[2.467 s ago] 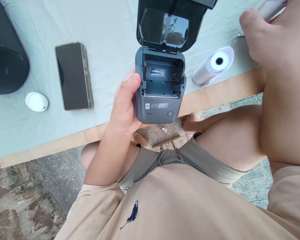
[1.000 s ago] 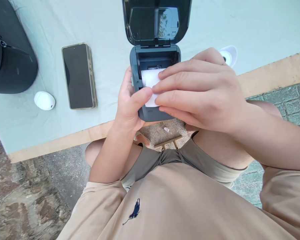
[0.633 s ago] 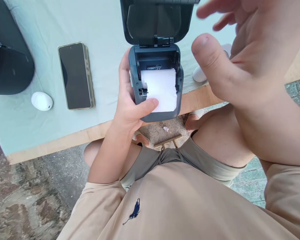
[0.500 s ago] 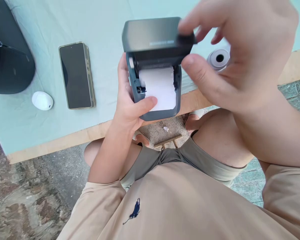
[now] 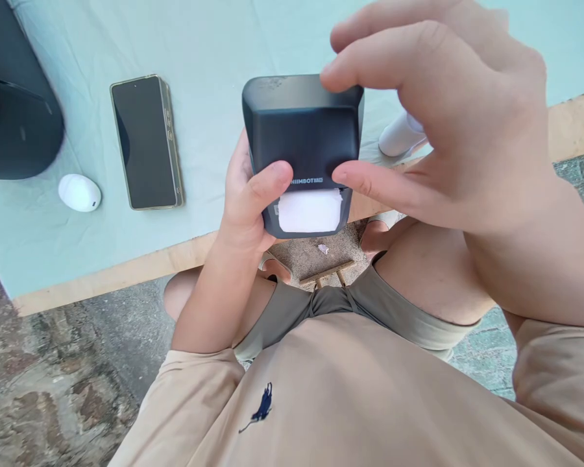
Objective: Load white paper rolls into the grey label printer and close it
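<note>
A dark label printer (image 5: 304, 139), lettered NIIMBOT, is held up over the table's front edge with its lid down. White label paper (image 5: 310, 211) sticks out below the lid. My left hand (image 5: 253, 198) wraps around the printer's left side, its thumb on the lid's lower left. On the other side, my right hand (image 5: 448, 123) has its thumb at the lid's lower right and its index finger at the top edge. Its other fingers are lifted. Partly hidden behind this hand, a white roll (image 5: 400, 135) lies on the table.
A phone (image 5: 146, 143) lies face up on the pale green tablecloth (image 5: 209, 45). Left of it are a white earbud case (image 5: 80, 192) and a large black bag (image 5: 19, 97). The wooden table edge (image 5: 126, 272) runs above my legs, with a stone floor below.
The printer's lid has swung down from open to closed, covering the paper compartment. My right hand moved left and down with it. Only the paper's end shows now.
</note>
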`<state>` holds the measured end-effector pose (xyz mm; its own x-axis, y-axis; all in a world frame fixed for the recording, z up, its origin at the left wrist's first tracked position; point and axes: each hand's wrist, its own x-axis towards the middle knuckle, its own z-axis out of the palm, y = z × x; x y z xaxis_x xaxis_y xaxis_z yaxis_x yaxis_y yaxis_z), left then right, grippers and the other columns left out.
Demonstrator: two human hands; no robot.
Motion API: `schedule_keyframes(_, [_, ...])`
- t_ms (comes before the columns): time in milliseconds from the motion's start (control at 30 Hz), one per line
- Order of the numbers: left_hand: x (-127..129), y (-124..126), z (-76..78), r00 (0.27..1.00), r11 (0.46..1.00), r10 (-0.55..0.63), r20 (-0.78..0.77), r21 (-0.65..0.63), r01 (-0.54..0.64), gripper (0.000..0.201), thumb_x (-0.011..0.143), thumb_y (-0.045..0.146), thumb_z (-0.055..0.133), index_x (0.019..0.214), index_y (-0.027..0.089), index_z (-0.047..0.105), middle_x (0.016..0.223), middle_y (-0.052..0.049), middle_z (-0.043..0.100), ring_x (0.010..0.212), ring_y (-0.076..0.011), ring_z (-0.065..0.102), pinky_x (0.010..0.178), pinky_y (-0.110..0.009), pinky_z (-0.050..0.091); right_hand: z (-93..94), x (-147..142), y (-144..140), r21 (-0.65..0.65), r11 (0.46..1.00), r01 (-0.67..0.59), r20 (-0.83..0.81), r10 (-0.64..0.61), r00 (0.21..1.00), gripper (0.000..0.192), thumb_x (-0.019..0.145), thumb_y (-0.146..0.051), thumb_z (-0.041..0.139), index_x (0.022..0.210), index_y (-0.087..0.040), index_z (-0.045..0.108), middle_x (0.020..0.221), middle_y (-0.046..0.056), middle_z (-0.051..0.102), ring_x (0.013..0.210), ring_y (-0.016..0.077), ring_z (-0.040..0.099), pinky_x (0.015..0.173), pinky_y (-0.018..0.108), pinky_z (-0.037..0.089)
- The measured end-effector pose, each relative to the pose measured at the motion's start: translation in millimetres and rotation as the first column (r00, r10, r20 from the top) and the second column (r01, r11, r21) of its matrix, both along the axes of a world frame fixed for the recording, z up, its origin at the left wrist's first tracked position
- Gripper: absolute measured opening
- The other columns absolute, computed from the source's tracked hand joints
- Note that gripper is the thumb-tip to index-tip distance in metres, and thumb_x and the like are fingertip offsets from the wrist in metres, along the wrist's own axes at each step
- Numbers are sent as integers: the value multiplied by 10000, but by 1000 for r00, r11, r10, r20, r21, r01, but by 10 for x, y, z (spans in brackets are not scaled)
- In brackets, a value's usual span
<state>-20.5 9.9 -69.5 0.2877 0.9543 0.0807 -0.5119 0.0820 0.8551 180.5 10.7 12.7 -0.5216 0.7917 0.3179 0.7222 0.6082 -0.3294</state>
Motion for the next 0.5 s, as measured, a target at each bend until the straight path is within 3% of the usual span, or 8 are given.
schedule_keyframes(67, [8, -6, -25, 1000, 999, 8, -7, 36, -8, 480, 822, 607, 695, 1198, 311, 650, 1127, -73, 735, 1381, -396, 582, 1081, -524, 542, 18, 16, -24, -41, 998, -40, -9, 40, 999, 461, 1014, -515, 456, 1406, -276, 493, 1425, 10, 584, 1408, 227, 568, 1087, 440, 460])
schedule_keyframes(233, [-14, -14, -55, 1000, 999, 3, 26, 36, -4, 453, 805, 472, 765, 1226, 334, 668, 1152, -59, 731, 1329, -395, 629, 1078, -544, 530, 40, 26, -30, -112, 994, 9, 46, -4, 999, 472, 993, -514, 498, 1418, -313, 462, 1407, 5, 590, 1293, 243, 610, 1057, 512, 431])
schedule_keyframes(367, [-46, -26, 20, 1000, 999, -12, -3, -41, 12, 479, 782, 492, 810, 1212, 345, 658, 1192, -59, 714, 1380, -404, 598, 1108, -540, 504, 7, 30, 12, -89, 996, -16, 60, 22, 998, 425, 1010, -552, 395, 1361, -336, 500, 1449, -35, 577, 1286, 214, 612, 1066, 519, 402])
schedule_keyframes(500, [-17, -3, 98, 999, 995, -40, 33, -88, 43, 379, 869, 613, 662, 1145, 356, 690, 1277, -45, 709, 1424, -365, 553, 1142, -543, 492, -38, 60, 69, -62, 998, 1, 77, 4, 997, 489, 1014, -571, 250, 1309, -335, 560, 1425, -45, 600, 1259, 220, 635, 1051, 561, 400])
